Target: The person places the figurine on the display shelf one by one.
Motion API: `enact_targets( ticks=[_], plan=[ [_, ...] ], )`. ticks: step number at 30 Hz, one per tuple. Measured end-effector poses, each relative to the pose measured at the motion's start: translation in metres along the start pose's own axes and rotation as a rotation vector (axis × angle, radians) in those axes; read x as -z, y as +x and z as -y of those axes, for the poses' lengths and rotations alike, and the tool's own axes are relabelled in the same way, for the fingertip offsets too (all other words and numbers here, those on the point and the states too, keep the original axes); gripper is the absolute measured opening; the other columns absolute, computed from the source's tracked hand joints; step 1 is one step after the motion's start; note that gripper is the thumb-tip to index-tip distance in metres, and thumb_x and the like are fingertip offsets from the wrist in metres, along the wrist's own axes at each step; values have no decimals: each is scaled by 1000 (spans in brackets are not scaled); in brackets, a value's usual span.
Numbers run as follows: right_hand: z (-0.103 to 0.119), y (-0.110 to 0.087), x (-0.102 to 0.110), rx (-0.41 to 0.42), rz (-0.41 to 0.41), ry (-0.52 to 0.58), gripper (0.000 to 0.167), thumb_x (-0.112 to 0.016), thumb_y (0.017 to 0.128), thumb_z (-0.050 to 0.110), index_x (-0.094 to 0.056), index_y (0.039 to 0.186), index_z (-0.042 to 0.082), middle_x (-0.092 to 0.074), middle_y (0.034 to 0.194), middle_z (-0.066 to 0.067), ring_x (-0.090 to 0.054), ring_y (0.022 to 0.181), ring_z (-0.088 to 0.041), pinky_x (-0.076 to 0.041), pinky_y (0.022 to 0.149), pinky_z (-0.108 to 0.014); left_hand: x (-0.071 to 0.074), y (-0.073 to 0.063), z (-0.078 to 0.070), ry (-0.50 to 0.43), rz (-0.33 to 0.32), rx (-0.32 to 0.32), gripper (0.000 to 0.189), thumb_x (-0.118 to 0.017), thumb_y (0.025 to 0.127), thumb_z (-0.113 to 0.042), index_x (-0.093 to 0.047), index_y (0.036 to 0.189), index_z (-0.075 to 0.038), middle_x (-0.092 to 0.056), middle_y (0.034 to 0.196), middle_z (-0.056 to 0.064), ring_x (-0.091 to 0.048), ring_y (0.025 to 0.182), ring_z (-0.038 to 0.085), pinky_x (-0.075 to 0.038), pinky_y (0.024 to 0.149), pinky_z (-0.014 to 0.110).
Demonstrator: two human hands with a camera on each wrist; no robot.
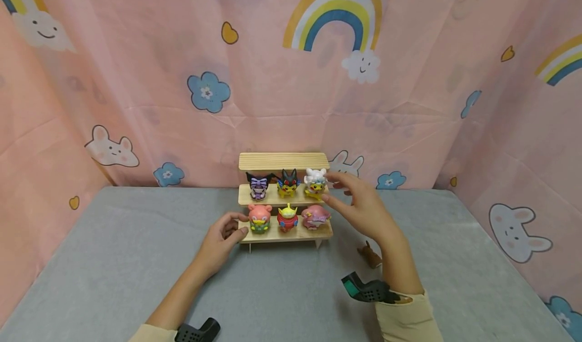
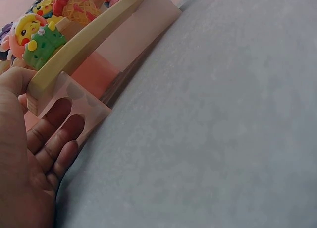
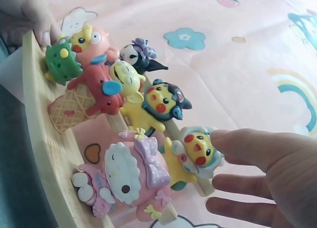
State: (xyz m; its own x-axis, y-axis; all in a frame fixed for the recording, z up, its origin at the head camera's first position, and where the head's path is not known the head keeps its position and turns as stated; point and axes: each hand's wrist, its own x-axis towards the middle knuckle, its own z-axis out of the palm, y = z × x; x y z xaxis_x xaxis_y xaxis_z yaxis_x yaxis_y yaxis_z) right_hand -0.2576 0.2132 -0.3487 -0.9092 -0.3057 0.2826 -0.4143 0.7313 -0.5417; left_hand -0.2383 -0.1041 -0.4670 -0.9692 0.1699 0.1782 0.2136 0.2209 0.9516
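A small tiered wooden display stand [image 1: 282, 161] carries toy figurines on two of its steps. My left hand [image 1: 223, 241] holds the left end of the lower step; in the left wrist view its other fingers [image 2: 59, 139] lie loosely bent beneath, beside the stand's leg. At the right end of the middle step sits a yellow figurine with a white hood [image 1: 315, 184]. My right hand [image 1: 364, 208] is beside it, fingers spread and relaxed, one fingertip at the hood in the right wrist view; whether it touches, I cannot tell. Below it is a pink bowed figurine [image 3: 131, 173].
On the middle step are a purple-black figurine [image 1: 258, 186] and a dark-hooded yellow one [image 1: 288, 183]. The lower step bears a pink-and-green figurine [image 1: 259, 218] and a red one [image 1: 287, 218]. A brown figurine [image 1: 370, 256] lies on the grey tabletop [image 1: 136, 261] by my right forearm.
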Motion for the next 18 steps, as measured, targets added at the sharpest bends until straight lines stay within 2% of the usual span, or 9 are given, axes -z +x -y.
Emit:
enact_targets(
  ticks=[9, 18],
  plan=[
    [-2, -2, 4, -39, 53, -5, 50, -67, 98, 29, -54, 144, 15, -64, 137, -14, -65, 118, -34, -49, 100, -59, -1, 1, 2, 8, -3, 12, 24, -62, 100, -17, -62, 120, -4, -60, 86, 8, -53, 75, 8, -44, 70, 24],
    [-4, -2, 3, -70, 97, -71, 54, -67, 98, 32, -51, 147, 15, -62, 140, -14, -67, 114, -34, -52, 96, -56, 0, 0, 0, -2, 3, 10, 25, -62, 100, -17, -61, 121, -4, -60, 87, 9, -52, 75, 8, -44, 69, 25]
  ],
)
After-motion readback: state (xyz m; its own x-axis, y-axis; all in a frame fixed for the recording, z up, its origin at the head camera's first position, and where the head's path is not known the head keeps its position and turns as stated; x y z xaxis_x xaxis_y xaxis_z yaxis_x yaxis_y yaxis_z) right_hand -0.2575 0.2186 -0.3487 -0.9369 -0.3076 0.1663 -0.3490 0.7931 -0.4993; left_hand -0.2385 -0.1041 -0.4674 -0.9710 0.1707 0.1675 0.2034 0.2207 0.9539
